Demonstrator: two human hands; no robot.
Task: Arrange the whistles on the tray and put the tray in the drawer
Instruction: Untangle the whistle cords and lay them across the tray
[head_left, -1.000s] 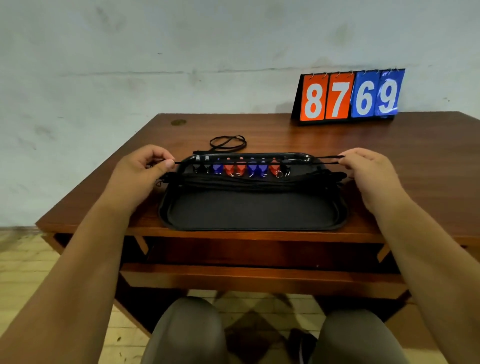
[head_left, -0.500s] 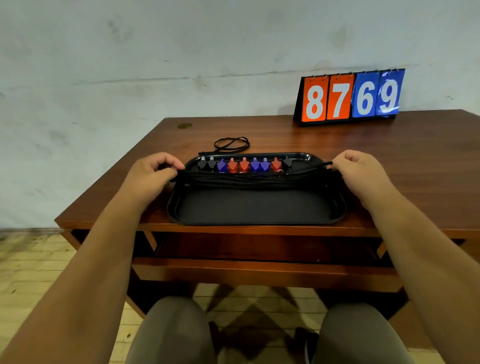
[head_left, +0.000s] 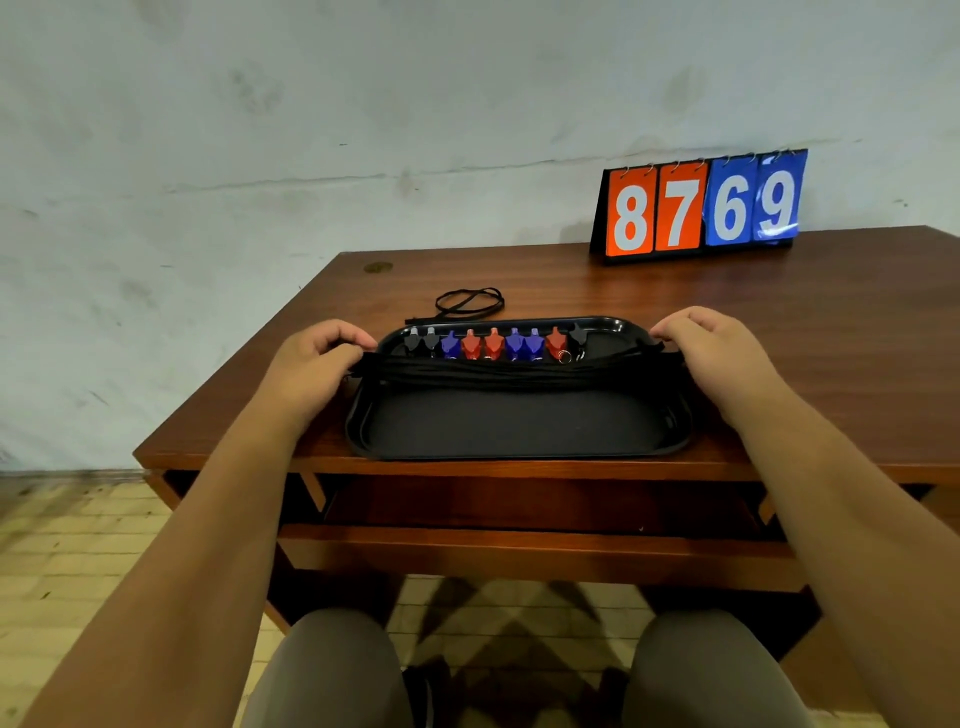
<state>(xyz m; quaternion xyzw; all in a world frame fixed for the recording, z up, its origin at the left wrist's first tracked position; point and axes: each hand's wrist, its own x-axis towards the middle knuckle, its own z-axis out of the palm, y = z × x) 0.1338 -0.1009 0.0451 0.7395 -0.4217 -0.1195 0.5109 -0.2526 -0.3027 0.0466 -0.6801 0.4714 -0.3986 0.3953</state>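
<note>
Whistles (head_left: 493, 344) line the tray's (head_left: 519, 453) far rim as the left hand (head_left: 311, 366) and right hand (head_left: 714, 358) pinch the lanyard bundle (head_left: 519, 370) stretched across it: arranging looks nearly done, and next comes gripping the tray for the open drawer (head_left: 519, 545) below it.

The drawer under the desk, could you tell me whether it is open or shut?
Open: the drawer is pulled out beyond the desk edge, its inside showing behind the front panel.
</note>
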